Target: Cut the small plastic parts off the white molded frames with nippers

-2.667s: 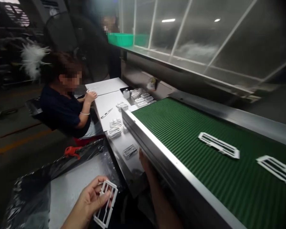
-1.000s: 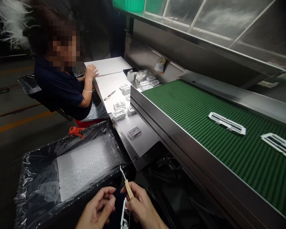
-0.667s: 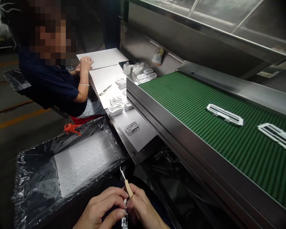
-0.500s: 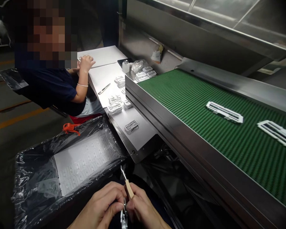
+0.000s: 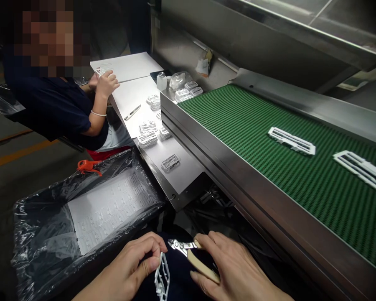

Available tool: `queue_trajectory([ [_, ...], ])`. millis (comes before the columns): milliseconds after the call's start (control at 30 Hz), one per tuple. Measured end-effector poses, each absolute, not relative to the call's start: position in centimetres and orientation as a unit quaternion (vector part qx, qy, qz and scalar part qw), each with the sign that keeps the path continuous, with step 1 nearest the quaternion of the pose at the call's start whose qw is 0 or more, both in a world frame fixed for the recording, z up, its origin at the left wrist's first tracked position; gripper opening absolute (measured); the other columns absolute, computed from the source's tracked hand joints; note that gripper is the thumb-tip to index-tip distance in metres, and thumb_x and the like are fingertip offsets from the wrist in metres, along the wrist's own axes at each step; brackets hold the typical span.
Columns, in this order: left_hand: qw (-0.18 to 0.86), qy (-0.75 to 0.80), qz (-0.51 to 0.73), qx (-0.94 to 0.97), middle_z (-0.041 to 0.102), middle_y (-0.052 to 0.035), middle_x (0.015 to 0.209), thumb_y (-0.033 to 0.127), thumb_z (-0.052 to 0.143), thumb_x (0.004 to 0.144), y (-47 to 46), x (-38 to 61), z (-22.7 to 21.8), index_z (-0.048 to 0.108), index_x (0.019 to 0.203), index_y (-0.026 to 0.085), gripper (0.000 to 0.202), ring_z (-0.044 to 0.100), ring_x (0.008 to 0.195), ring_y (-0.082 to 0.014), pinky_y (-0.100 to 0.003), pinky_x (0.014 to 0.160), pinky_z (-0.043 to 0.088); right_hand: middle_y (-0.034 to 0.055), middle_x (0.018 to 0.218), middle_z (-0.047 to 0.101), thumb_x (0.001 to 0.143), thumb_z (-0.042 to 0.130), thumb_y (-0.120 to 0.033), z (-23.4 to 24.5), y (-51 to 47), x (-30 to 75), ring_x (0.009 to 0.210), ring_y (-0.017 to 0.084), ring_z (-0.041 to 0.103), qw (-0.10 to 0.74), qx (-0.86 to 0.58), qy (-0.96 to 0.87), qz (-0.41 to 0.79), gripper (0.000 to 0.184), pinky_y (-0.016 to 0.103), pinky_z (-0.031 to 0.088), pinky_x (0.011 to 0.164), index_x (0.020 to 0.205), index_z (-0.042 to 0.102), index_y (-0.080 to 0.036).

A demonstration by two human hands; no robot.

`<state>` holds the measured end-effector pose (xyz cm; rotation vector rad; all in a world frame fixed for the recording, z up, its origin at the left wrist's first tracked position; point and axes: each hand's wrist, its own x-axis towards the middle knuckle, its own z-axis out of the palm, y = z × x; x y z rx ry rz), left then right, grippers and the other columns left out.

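Low in the view, my left hand (image 5: 138,261) pinches the top end of a white plastic frame (image 5: 162,278), which hangs upright with slots and small tabs showing. My right hand (image 5: 227,261) is wrapped round a pair of nippers (image 5: 203,265) with cream handles and a metal head. The handles are spread and the jaws point left, a little above and to the right of the frame, apart from it. Part of the frame's lower end is cut off by the picture's edge.
A green conveyor belt (image 5: 238,117) on the right carries two white frames (image 5: 291,141). Stacked frames (image 5: 148,139) and a knife (image 5: 132,112) lie on the white table (image 5: 188,175). A plastic-lined bin (image 5: 40,234) with an orange tool (image 5: 89,167) stands left. A co-worker (image 5: 50,104) sits beyond.
My right hand has moved right, away from the frame, and the nippers have turned so their jaws point left with handles spread. My left hand keeps the frame. The view has shifted slightly.
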<state>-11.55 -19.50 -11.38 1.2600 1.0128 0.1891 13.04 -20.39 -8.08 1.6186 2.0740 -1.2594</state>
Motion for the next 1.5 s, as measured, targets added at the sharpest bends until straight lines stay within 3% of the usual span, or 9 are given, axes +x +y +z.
queue_trajectory([
  [200, 0.675, 0.460, 0.075, 0.572, 0.060, 0.0021, 0.106, 0.043, 0.039, 0.094, -19.2, -11.6, -11.6, 0.050, 0.080, 0.024, 0.027, 0.054, 0.098, -0.0161, -0.026, 0.087, 0.037, 0.0137, 0.114, 0.055, 0.060, 0.053, -0.016, -6.2, -19.3, 12.2, 0.110, 0.032, 0.050, 0.150, 0.526, 0.710, -0.443, 0.068, 0.057, 0.022, 0.107, 0.128, 0.053, -0.016],
  [567, 0.671, 0.428, 0.056, 0.603, 0.061, 0.0001, 0.100, 0.041, 0.039, 0.094, -17.7, -11.2, -11.6, 0.055, 0.085, 0.023, 0.026, 0.054, 0.092, -0.0182, -0.027, 0.081, 0.038, 0.0196, 0.133, 0.047, 0.069, 0.053, -0.027, -6.7, -19.9, 11.8, 0.129, 0.041, 0.034, 0.150, 0.527, 0.705, -0.451, 0.070, 0.062, 0.017, 0.107, 0.138, 0.045, -0.016],
  [733, 0.658, 0.411, 0.043, 0.629, 0.060, 0.0010, 0.096, 0.039, 0.039, 0.095, -17.5, -11.3, -11.9, 0.057, 0.088, 0.023, 0.025, 0.053, 0.090, -0.0174, -0.027, 0.081, 0.038, 0.0152, 0.105, 0.060, 0.069, 0.053, -0.028, -5.7, -19.1, 11.1, 0.106, 0.036, 0.053, 0.143, 0.520, 0.734, -0.413, 0.052, 0.058, 0.030, 0.099, 0.119, 0.060, -0.017],
  [900, 0.658, 0.399, 0.037, 0.638, 0.059, 0.0013, 0.093, 0.037, 0.040, 0.095, -17.1, -11.0, -11.6, 0.058, 0.092, 0.023, 0.023, 0.053, 0.086, -0.0165, -0.026, 0.078, 0.039, 0.0121, 0.084, 0.062, 0.070, 0.053, -0.031, -4.8, -18.3, 10.7, 0.081, 0.031, 0.059, 0.174, 0.495, 0.765, -0.373, 0.033, 0.045, 0.043, 0.077, 0.096, 0.066, -0.016],
  [1100, 0.654, 0.399, 0.041, 0.642, 0.059, 0.0004, 0.088, 0.031, 0.041, 0.094, -17.1, -10.9, -11.8, 0.058, 0.089, 0.022, 0.020, 0.053, 0.083, -0.0177, -0.027, 0.074, 0.039, 0.0035, 0.059, 0.057, 0.070, 0.058, -0.033, -4.7, -17.3, 10.4, 0.052, 0.021, 0.055, 0.188, 0.470, 0.795, -0.334, 0.015, 0.030, 0.029, 0.051, 0.071, 0.063, -0.019],
  [1200, 0.654, 0.398, 0.044, 0.641, 0.059, 0.0002, 0.087, 0.032, 0.042, 0.093, -17.4, -11.0, -12.2, 0.058, 0.086, 0.021, 0.020, 0.053, 0.083, -0.0180, -0.027, 0.074, 0.039, -0.0041, 0.044, 0.039, 0.067, 0.060, -0.029, -4.8, -17.0, 10.3, 0.038, 0.012, 0.037, 0.173, 0.464, 0.799, -0.342, 0.014, 0.028, 0.020, 0.045, 0.057, 0.053, -0.020],
  [1333, 0.679, 0.407, 0.072, 0.607, 0.060, -0.0008, 0.088, 0.039, 0.044, 0.092, -17.7, -11.2, -12.8, 0.056, 0.080, 0.020, 0.025, 0.053, 0.081, -0.0178, -0.028, 0.073, 0.040, -0.0078, 0.042, 0.023, 0.062, 0.062, -0.023, -5.3, -17.0, 10.4, 0.038, 0.008, 0.018, 0.126, 0.477, 0.773, -0.400, 0.028, 0.025, 0.016, 0.041, 0.051, 0.036, -0.021],
  [1400, 0.710, 0.417, 0.092, 0.560, 0.060, -0.0011, 0.089, 0.042, 0.045, 0.092, -17.9, -11.3, -13.1, 0.056, 0.082, 0.019, 0.027, 0.052, 0.082, -0.0177, -0.028, 0.074, 0.040, -0.0077, 0.043, 0.026, 0.062, 0.061, -0.021, -5.7, -17.2, 10.9, 0.040, 0.008, 0.021, 0.112, 0.498, 0.725, -0.463, 0.028, 0.024, 0.016, 0.039, 0.051, 0.034, -0.021],
  [1500, 0.765, 0.432, 0.138, 0.458, 0.059, -0.0014, 0.091, 0.045, 0.043, 0.092, -18.8, -11.3, -13.7, 0.056, 0.093, 0.020, 0.027, 0.052, 0.085, -0.0172, -0.029, 0.076, 0.042, -0.0068, 0.049, 0.035, 0.065, 0.056, -0.018, -6.6, -17.9, 12.1, 0.044, 0.009, 0.030, 0.100, 0.539, 0.619, -0.563, 0.015, 0.023, 0.018, 0.039, 0.057, 0.044, -0.021],
])
